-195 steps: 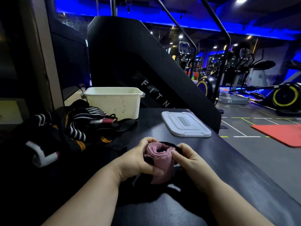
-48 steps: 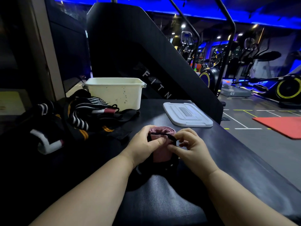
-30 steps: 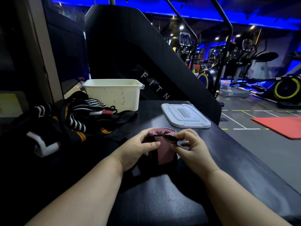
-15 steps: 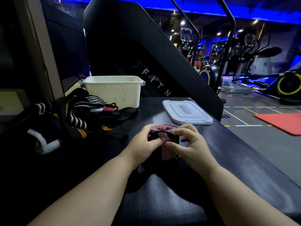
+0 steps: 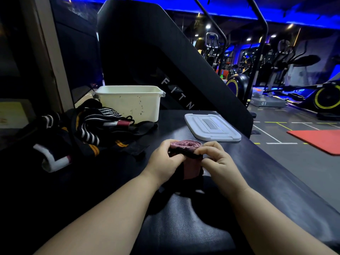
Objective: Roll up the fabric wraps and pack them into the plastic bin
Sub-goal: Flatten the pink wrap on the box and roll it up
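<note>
Wrap (image 5: 185,145): pink roll, upright, mid-bench (image 5: 257,172) toward the near edge | left hand (image 5: 163,162) curls round its side; right hand (image 5: 217,161) pinches the dark strap (image 5: 185,154) across it | step: securing the roll, I judge; next: lift it into the open bin (image 5: 128,102) at the far left corner | hidden: bin's inside; dark pile (image 5: 88,129) by the left edge hard to make out

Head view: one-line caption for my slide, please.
Left hand and right hand grip the rolled pink wrap on the black bench; cream bin, its lid and unrolled wraps lie beyond.
</note>
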